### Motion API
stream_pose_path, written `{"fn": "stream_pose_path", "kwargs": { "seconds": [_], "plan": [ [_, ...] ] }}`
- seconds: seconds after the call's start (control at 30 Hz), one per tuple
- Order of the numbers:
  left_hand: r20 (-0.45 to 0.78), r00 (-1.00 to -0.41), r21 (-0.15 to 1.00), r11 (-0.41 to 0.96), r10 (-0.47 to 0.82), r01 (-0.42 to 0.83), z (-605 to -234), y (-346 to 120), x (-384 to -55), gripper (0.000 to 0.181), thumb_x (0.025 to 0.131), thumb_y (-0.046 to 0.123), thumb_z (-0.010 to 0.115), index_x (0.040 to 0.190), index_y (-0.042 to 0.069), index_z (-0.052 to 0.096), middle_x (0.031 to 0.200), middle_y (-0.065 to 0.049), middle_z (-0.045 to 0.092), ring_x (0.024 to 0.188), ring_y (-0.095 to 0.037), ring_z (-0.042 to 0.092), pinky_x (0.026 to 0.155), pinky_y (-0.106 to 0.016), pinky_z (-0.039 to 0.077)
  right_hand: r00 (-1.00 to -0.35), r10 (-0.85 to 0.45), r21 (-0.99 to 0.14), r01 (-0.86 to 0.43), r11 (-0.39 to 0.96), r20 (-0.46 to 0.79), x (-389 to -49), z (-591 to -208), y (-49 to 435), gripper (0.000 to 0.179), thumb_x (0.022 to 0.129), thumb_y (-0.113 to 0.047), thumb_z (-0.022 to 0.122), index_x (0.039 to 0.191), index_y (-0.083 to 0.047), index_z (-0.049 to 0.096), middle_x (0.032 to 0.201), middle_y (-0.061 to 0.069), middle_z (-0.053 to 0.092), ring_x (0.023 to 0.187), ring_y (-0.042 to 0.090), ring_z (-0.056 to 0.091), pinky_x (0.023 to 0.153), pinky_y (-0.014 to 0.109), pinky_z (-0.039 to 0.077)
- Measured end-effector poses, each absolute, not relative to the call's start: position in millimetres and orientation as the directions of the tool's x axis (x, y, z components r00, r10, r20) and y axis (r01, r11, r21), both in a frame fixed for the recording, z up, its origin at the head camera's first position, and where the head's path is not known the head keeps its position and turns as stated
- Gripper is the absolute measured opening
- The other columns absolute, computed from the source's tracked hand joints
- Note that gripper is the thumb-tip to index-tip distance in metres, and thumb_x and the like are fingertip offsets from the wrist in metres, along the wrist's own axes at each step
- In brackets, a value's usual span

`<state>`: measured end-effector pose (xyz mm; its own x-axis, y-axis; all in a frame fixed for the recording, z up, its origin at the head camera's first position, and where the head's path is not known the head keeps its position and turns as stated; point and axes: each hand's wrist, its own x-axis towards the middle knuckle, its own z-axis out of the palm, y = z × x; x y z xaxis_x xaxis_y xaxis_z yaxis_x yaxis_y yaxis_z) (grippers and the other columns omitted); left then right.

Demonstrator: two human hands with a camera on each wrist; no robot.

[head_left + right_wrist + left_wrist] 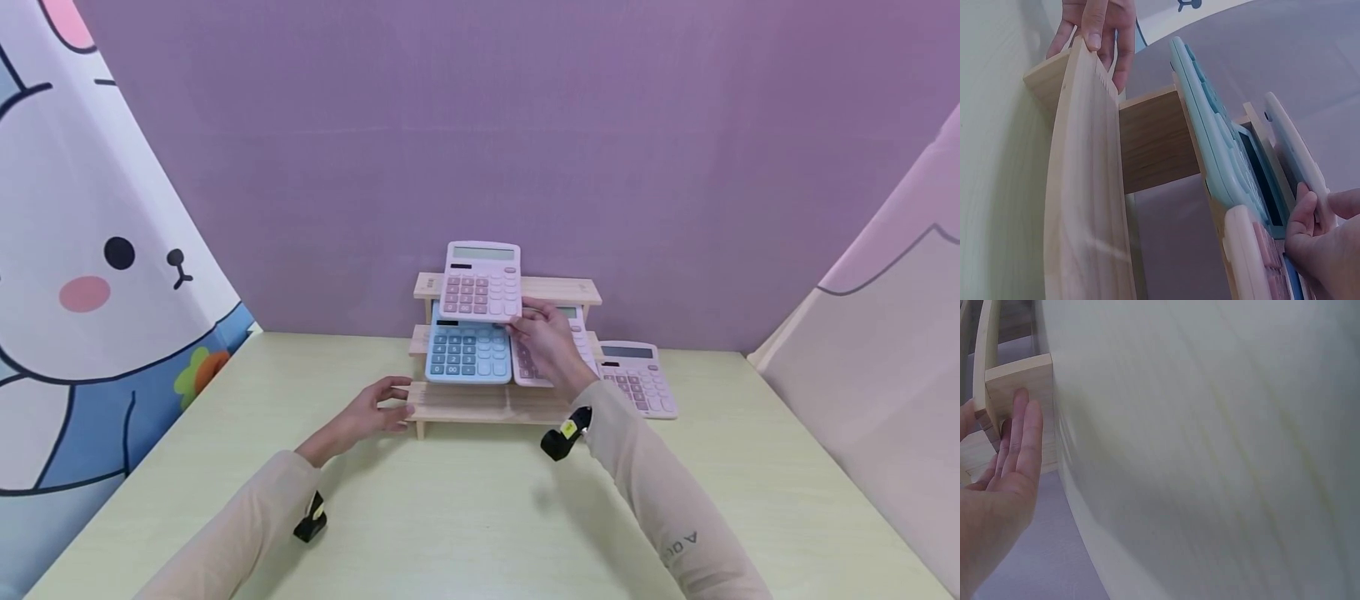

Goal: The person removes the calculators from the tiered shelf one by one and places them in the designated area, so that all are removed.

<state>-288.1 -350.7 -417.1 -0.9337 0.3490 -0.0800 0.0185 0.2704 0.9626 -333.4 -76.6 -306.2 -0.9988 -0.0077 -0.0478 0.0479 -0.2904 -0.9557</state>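
My right hand (551, 342) pinches a pink calculator (480, 282) by its lower right corner, at the top step of a three-step wooden shelf rack (487, 403). In the right wrist view, the calculator (1291, 140) stands tilted between thumb and fingers. My left hand (375, 407) holds the left end of the bottom step, thumb on the board and fingers beside the leg (1038, 412). On the middle step a blue calculator (468, 354) leans beside a second pink calculator (585, 342), which my right hand partly covers.
A third pink calculator (637, 379) is at the rack's right side, partly hidden by my sleeve. Behind the rack rises a purple wall (480, 150). Printed cloths hang on both sides of the pale table (450, 517).
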Motion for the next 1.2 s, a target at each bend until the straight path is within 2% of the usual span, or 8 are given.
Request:
{"fn": "stream_pose_path", "kwargs": {
  "seconds": [0.2, 0.4, 0.9, 1.03, 1.2],
  "plan": [
    [-0.079, -0.933, 0.963, 0.268, 0.351, 0.019, -417, -351, -288, 0.059, 0.089, 0.014, 0.059, 0.138, 0.003, 0.029, 0.131, -0.025, 0.041, 0.100, -0.023, 0.059, 0.085, -0.038, 0.054, -0.999, -0.022, -0.959, 0.052, -0.279, -0.047, -330, -306, -72, 0.050, 0.084, 0.011, 0.050, 0.131, -0.004, 0.038, 0.110, 0.010, 0.051, 0.093, 0.016, 0.058, 0.093, 0.025, 0.049],
    [-0.073, -0.932, 0.964, 0.263, 0.355, 0.025, -417, -351, -287, 0.058, 0.089, 0.014, 0.059, 0.138, 0.004, 0.029, 0.130, -0.025, 0.041, 0.100, -0.023, 0.059, 0.084, -0.038, 0.055, -0.998, -0.031, -0.958, 0.057, -0.280, -0.051, -326, -305, -68, 0.050, 0.085, 0.012, 0.048, 0.131, -0.003, 0.038, 0.102, 0.008, 0.050, 0.085, 0.013, 0.058, 0.095, 0.028, 0.048],
    [-0.061, -0.931, 0.969, 0.244, 0.361, 0.031, -418, -351, -286, 0.060, 0.089, 0.014, 0.059, 0.138, 0.002, 0.028, 0.130, -0.026, 0.041, 0.099, -0.023, 0.059, 0.084, -0.038, 0.055, -0.998, -0.055, -0.957, 0.048, -0.287, -0.033, -316, -304, -49, 0.053, 0.085, 0.012, 0.047, 0.134, -0.003, 0.036, 0.106, 0.008, 0.052, 0.083, 0.012, 0.059, 0.101, 0.034, 0.044],
    [-0.059, -0.931, 0.970, 0.242, 0.361, 0.032, -418, -351, -286, 0.060, 0.088, 0.013, 0.059, 0.138, 0.002, 0.028, 0.130, -0.026, 0.041, 0.099, -0.023, 0.059, 0.083, -0.038, 0.055, -0.998, -0.053, -0.953, 0.052, -0.297, -0.037, -315, -303, -43, 0.054, 0.085, 0.013, 0.047, 0.135, -0.003, 0.035, 0.104, 0.007, 0.052, 0.083, 0.012, 0.059, 0.097, 0.030, 0.047],
    [-0.054, -0.930, 0.972, 0.234, 0.362, 0.035, -418, -350, -286, 0.060, 0.088, 0.013, 0.060, 0.138, 0.001, 0.028, 0.129, -0.026, 0.041, 0.098, -0.023, 0.060, 0.083, -0.038, 0.055, -0.998, -0.041, -0.945, 0.059, -0.323, -0.048, -314, -302, -36, 0.054, 0.084, 0.015, 0.047, 0.133, -0.002, 0.034, 0.099, 0.005, 0.050, 0.080, 0.011, 0.057, 0.084, 0.021, 0.052]
  ]
}}
